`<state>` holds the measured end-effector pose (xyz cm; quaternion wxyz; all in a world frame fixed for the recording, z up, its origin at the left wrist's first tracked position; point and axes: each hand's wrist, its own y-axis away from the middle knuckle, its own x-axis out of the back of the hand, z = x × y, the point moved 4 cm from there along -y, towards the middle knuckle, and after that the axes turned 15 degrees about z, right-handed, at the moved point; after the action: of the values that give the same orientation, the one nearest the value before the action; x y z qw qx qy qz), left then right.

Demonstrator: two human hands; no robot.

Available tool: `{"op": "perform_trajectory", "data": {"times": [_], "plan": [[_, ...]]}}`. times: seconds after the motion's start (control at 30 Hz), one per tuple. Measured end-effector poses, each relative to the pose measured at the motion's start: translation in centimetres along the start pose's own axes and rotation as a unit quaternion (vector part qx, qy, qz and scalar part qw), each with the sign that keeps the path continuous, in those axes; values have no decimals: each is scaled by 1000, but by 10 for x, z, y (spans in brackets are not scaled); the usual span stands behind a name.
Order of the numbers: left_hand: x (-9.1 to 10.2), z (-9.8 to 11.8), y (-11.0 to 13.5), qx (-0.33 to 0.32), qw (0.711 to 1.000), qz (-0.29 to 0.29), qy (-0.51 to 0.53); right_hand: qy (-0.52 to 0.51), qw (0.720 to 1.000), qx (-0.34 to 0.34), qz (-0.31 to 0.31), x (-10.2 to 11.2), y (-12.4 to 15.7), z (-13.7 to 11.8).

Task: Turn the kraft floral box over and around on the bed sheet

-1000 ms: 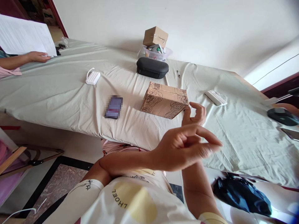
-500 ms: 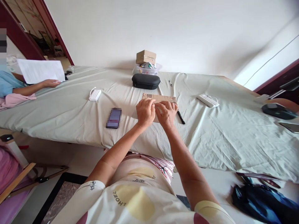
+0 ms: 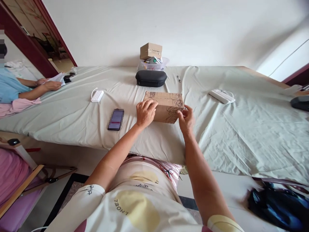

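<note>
A brown cardboard box (image 3: pixel 163 110) with dark scribbled flower shapes drawn on its top and front lies on the cloth in front of me. My left hand (image 3: pixel 145 113) is closed on its left end, fingers curled over the upper edge. At the right end, my right hand (image 3: pixel 186 119) grips the corner, thumb on the front face and fingers behind the side. The black pen seen earlier beside the box does not show now.
A phone (image 3: pixel 116 119) lies left of the box, with white power strips (image 3: pixel 97 96) on either side. Behind sit a black case (image 3: pixel 151 78), a plastic tub (image 3: pixel 154 66) with a small carton (image 3: pixel 151 51) on top, and a short pen (image 3: pixel 179 79). A person at far left holds papers (image 3: pixel 57 78).
My hands have moved apart from the middle of the box to its two ends. The box now shows its front face. The other person's papers have been lowered.
</note>
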<state>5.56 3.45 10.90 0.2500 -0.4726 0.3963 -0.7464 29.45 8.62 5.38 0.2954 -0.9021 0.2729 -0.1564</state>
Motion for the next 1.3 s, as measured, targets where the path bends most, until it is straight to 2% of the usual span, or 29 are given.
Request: {"op": "perform_trajectory", "data": {"times": [0.07,0.17,0.27,0.33,0.5,0.6,0.67,0.73,0.8,0.87,0.97,1.03,1.17,1.23,1.3], "plan": [[-4,-11,-4,24,999,36,29,5,999,-24,-32,-6,11,11],[-9,-29,-8,70,990,93,75,73,992,-9,-104,-16,23,15],[-15,-40,-8,84,986,111,91,172,970,26,-170,-21,31,13],[-16,-44,-6,78,986,109,99,196,964,32,-176,-21,33,10],[-14,-46,-4,87,980,109,144,117,985,-19,-124,-18,32,4],[-13,-43,-2,109,968,152,166,33,998,-31,-36,-10,26,-3],[-14,-40,2,132,956,183,188,-11,999,-12,41,1,20,-11],[-17,-40,9,169,941,201,215,-25,995,29,91,12,14,-25],[-23,-44,21,214,926,199,237,-22,991,75,108,17,6,-42],[-29,-49,35,254,917,177,253,-24,988,116,103,14,-1,-60],[-38,-59,54,288,913,129,259,-52,984,152,74,-8,-8,-75],[-42,-65,60,296,918,106,242,-78,987,131,48,-27,-5,-72],[-44,-75,64,306,930,87,184,-70,995,32,-58,-50,19,-40],[-45,-76,64,301,934,76,175,-19,991,-9,-131,-48,35,-19],[-47,-75,65,292,937,62,181,65,978,-9,-199,-43,46,-3]]}}
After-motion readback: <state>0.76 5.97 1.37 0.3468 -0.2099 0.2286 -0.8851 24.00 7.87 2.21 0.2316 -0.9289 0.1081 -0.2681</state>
